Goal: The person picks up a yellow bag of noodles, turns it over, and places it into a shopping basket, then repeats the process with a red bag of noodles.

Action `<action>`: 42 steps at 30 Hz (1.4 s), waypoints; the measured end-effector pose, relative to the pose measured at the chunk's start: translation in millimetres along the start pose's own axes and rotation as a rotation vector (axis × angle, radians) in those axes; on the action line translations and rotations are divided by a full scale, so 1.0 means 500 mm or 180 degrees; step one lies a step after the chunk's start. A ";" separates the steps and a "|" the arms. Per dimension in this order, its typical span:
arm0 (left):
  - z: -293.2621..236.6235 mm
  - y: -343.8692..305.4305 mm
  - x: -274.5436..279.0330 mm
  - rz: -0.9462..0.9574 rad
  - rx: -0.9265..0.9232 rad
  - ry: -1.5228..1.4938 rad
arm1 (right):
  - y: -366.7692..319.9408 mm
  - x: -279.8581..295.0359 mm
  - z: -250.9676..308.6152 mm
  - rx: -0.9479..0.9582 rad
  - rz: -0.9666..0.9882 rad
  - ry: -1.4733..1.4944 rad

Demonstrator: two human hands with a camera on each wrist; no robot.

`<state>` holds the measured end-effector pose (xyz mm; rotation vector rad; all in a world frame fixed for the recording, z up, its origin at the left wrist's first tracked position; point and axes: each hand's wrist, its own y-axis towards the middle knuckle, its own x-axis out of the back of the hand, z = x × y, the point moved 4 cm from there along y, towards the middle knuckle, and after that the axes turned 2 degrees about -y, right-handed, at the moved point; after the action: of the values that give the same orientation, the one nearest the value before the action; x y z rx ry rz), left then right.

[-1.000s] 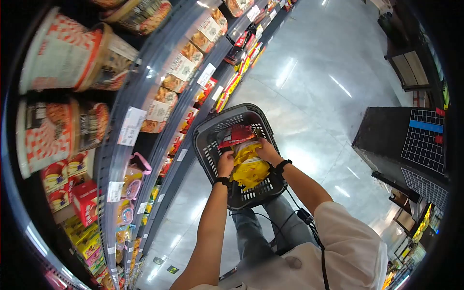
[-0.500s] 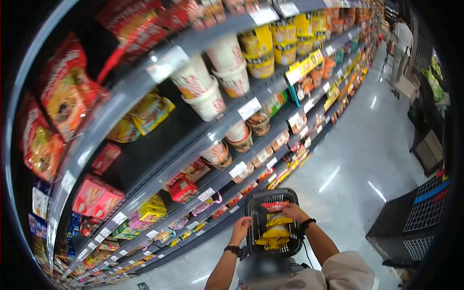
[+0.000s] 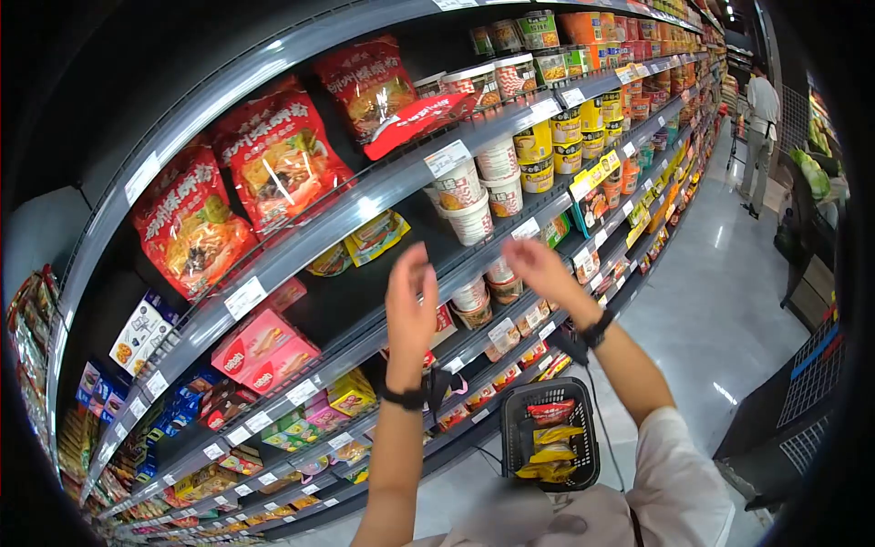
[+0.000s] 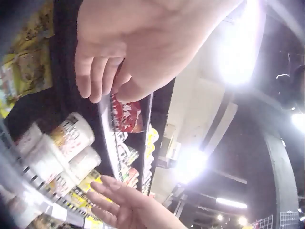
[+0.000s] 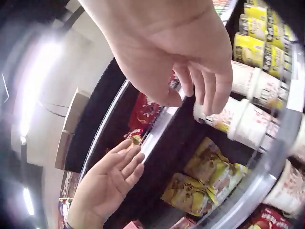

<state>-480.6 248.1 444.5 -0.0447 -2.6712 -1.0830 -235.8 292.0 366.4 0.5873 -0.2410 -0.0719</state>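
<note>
Both hands are raised before the shelves, apart from each other and holding nothing. My left hand [image 3: 412,305] has loosely bent fingers and is nearest the shelf with two yellow packets [image 3: 375,237]. My right hand [image 3: 544,272] is level with it, its fingers relaxed, close to the white cups [image 3: 469,214] in the head view. Below the hands is a black shopping basket [image 3: 512,428] with a red packet [image 3: 551,412] and several yellow packets [image 3: 556,453] inside. In the right wrist view, yellow packets [image 5: 190,195] lie on the dark shelf beyond the hands.
Large red noodle bags [image 3: 196,223] stand on the upper shelf, and another red bag [image 3: 424,120] lies across its edge. Pink boxes [image 3: 266,351] sit lower left. A person [image 3: 759,137] stands far down the aisle. A dark display stand [image 3: 775,438] is at right.
Both hands have left the basket and its packets and risen to shelf height. The head view has turned up and left toward the shelves; the basket now sits lower, away from the hands.
</note>
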 end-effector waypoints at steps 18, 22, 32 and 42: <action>-0.070 0.380 0.025 -0.0485 -0.1330 0.1145 | 0.333 -0.020 0.201 -0.0016 -0.0367 0.0567; -0.121 0.371 0.051 -0.0503 -0.1326 0.0836 | 0.354 -0.019 0.159 0.0395 -0.0718 0.0004; -0.248 0.258 0.154 -0.0504 -0.1169 -0.0120 | 0.262 -0.021 0.288 0.1751 -0.1133 -0.0828; -0.367 0.196 0.160 -0.0519 -0.2104 -0.0851 | 0.149 -0.038 0.407 0.1461 -0.0657 0.0302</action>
<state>-504.3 187.1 657.7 -0.1011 -2.4276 -2.0982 -304.4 246.5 568.0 1.0692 -0.1024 -0.1908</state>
